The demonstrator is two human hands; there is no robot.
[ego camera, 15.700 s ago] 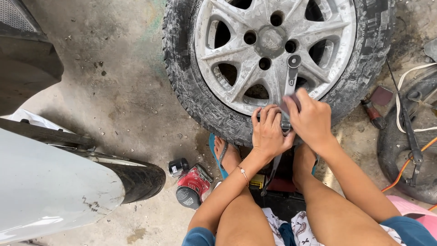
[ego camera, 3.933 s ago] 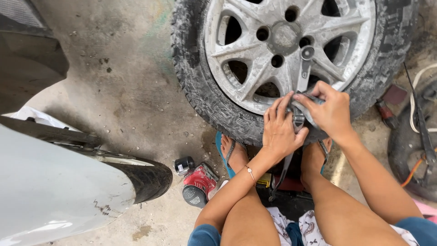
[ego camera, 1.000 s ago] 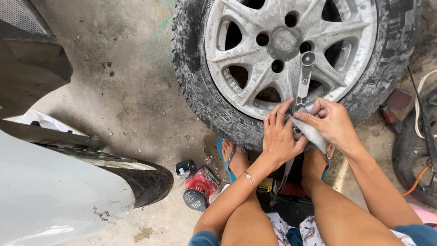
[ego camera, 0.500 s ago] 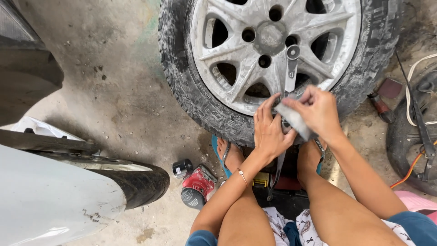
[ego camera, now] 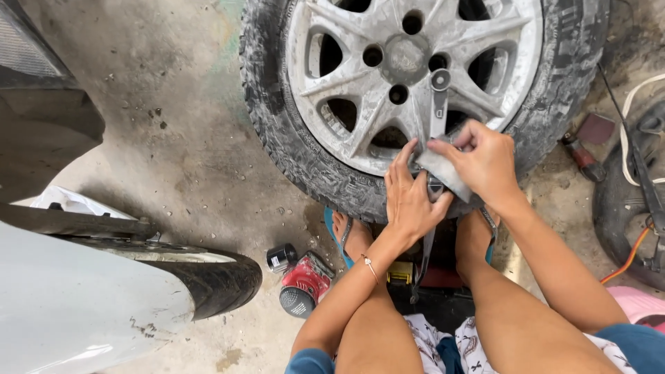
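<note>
**Both hands at the tyre edge, grey patch held over the rim**

A dirty alloy wheel [ego camera: 415,76] with its tyre [ego camera: 277,131] is stood upright on the concrete floor [ego camera: 173,138], braced by the feet just below it. A grey patch [ego camera: 443,170] is pinched at its far end by the right hand [ego camera: 485,163], fingers closed together on it, likely to keep it flat against the rim edge. The left hand [ego camera: 409,201] is laid flat beside it, fingers spread and slightly apart, pressed on the tyre and the patch's left side. A metal lever [ego camera: 438,104] is seen leaning up the wheel between the hands. A red canister [ego camera: 305,284] is left near, on the floor at left.
</note>
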